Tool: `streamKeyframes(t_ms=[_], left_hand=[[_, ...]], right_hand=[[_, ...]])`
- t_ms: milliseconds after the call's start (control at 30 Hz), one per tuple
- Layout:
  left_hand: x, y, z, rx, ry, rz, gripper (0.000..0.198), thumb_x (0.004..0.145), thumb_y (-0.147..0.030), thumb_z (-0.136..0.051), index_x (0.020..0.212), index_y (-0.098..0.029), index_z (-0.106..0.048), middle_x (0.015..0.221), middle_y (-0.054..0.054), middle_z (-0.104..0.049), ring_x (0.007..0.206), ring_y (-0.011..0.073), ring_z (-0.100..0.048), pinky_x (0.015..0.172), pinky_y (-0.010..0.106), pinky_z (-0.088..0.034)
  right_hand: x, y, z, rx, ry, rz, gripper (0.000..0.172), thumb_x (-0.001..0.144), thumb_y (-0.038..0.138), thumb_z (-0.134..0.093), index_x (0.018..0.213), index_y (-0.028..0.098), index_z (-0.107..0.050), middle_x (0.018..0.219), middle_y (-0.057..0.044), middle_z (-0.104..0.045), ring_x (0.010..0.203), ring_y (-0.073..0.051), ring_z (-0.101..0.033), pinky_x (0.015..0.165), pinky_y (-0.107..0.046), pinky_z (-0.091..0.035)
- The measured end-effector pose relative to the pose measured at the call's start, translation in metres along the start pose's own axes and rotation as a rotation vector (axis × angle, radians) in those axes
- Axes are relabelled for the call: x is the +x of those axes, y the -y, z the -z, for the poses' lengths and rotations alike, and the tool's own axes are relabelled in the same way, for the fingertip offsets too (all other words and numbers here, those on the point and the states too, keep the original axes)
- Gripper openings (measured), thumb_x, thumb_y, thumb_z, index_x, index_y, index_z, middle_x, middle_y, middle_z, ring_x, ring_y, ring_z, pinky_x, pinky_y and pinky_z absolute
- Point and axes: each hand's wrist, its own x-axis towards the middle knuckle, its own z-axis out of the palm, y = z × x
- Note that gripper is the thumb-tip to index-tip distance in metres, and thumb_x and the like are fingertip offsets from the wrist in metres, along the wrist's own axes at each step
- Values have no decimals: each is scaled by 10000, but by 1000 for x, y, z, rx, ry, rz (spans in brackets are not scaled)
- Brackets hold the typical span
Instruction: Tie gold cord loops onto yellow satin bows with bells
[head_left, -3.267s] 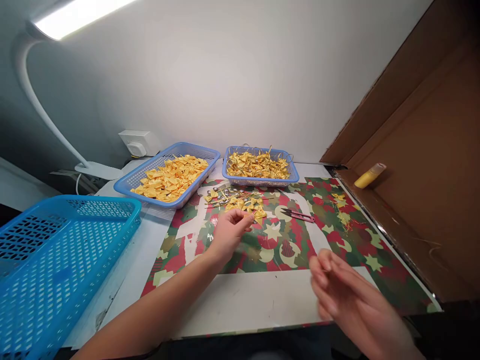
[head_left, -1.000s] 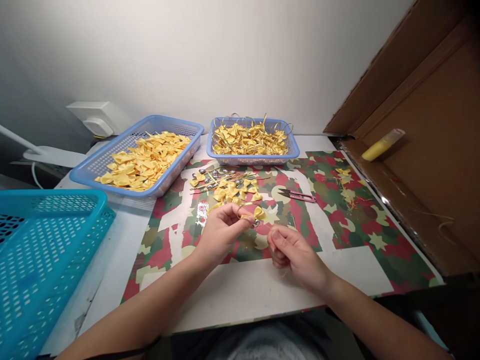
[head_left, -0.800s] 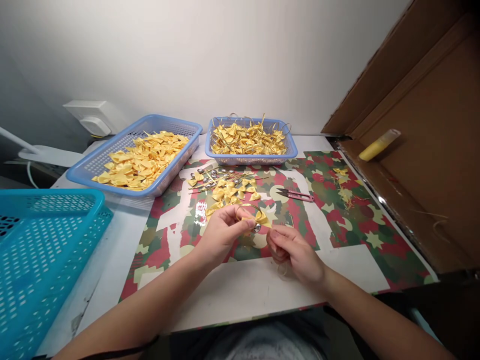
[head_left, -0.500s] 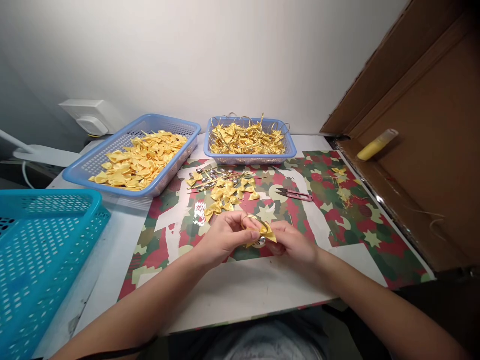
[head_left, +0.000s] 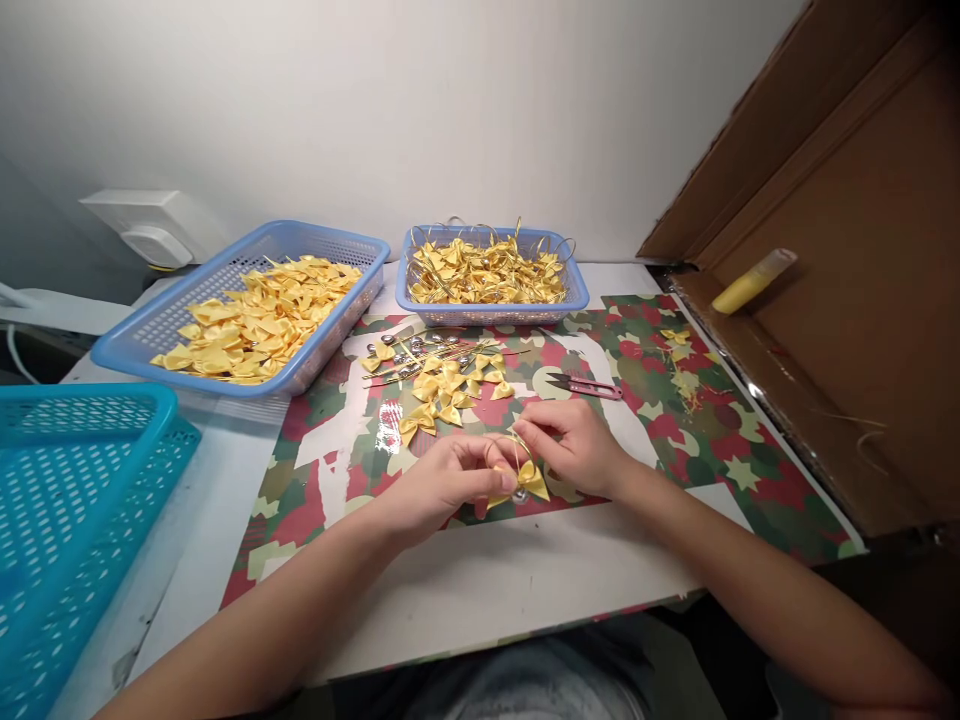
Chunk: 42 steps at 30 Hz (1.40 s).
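Observation:
My left hand (head_left: 450, 485) is closed, with thumb and forefinger pinching a yellow ribbon bow (head_left: 534, 482). A small silver bell (head_left: 520, 495) hangs at the bow's lower side, and a thin gold cord loops above it. Just up and to the right, my right hand (head_left: 574, 445) is closed, its fingertips pinched at the top of the gold cord loop. Beyond my hands lie several loose yellow bows (head_left: 448, 385) and a bundle of gold cords with silver bells (head_left: 420, 350). A pair of thread snips (head_left: 585, 387) rests to their right.
A blue basket (head_left: 300, 380) of yellow bows stands at the back left, and another blue basket (head_left: 491, 315) of corded bows at the back. A teal basket (head_left: 135, 400) occupies the near left. Cardboard (head_left: 825, 300) with a yellow tube (head_left: 754, 282) borders the right; thread scraps (head_left: 686, 385) lie near it.
My right hand has left the bow's right side and moved up to the gold cord loop. The bow stays in my left hand. The whole view has shifted slightly.

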Motion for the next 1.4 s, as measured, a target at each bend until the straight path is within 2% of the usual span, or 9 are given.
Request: streamKeyframes(t_ms=[200, 333, 533, 633, 733, 900, 1000, 1167, 1400], left_hand=[[-2, -5, -3, -125, 35, 0, 314, 570, -307, -801, 528, -146, -536, 588, -14, -520, 456, 42, -339, 410, 181, -225], [-7, -9, 5, -182, 89, -34, 321, 537, -262, -822, 530, -142, -525, 594, -19, -531, 468, 52, -402, 429, 184, -272], [-11, -15, 10, -162, 18, -97, 275, 573, -259, -819, 553, -139, -572, 616, -18, -553, 507, 55, -440, 483, 184, -331], [-13, -18, 6, -103, -8, -85, 249, 605, -261, -790, 559, -145, -575, 620, -7, -579, 495, 59, -434, 469, 192, -315], [-15, -19, -1, 13, 50, -41, 195, 623, -226, -759, 580, -146, -587, 647, 18, -607, 517, 79, -453, 470, 208, -313], [-18, -17, -9, 282, 102, 54, 143, 688, -237, -709, 635, -141, -617, 571, -10, -529, 501, 71, -376, 488, 231, -271], [-19, -14, -7, 363, 137, 92, 154, 694, -249, -696, 633, -141, -605, 589, -10, -528, 503, 69, -355, 480, 238, -238], [-20, -9, 0, 396, 156, 129, 148, 692, -254, -687, 643, -146, -598, 587, -23, -515, 506, 67, -350, 479, 234, -240], [-14, -10, -2, 196, 97, 136, 92, 627, -173, -685, 599, -145, -603, 585, -11, -595, 524, 70, -453, 498, 204, -325]], right_hand=[[18, -28, 18, 26, 92, -189, 365, 908, 380, -452, 604, 177, -459, 594, 25, -433, 569, -109, -387, 563, -248, -290], [21, -48, 75, 130, 137, -292, 398, 856, 531, -503, 698, 173, -569, 704, -13, -553, 680, -149, -516, 647, -276, -402], [-14, -35, 153, -99, -85, -435, 408, 642, 456, -803, 947, 227, -658, 1006, -59, -657, 885, -217, -610, 746, -328, -492], [-37, -10, 121, 300, 202, -532, 376, 794, 562, -640, 808, 189, -687, 821, -79, -687, 790, -211, -649, 748, -349, -517], [-49, 16, 48, 983, 492, -590, 509, 882, 634, -452, 958, 185, -680, 934, -115, -693, 932, -237, -661, 821, -389, -525], [-22, 33, -15, 1483, -18, -687, 330, 990, 411, -382, 915, 181, -607, 774, -45, -617, 779, -151, -635, 775, -315, -537], [7, 28, 18, 1552, -282, -668, 353, 1022, 226, -304, 727, 186, -494, 520, 69, -337, 408, -68, -361, 475, -177, -426], [31, 5, 96, 1390, -740, -610, 411, 1012, 96, -212, 671, 170, -430, 482, 84, -199, 371, -56, -179, 356, -120, -227], [35, -23, 131, 1093, -813, -523, 457, 1004, 116, -210, 681, 175, -528, 497, 70, -174, 402, -77, -120, 361, -149, -208]])
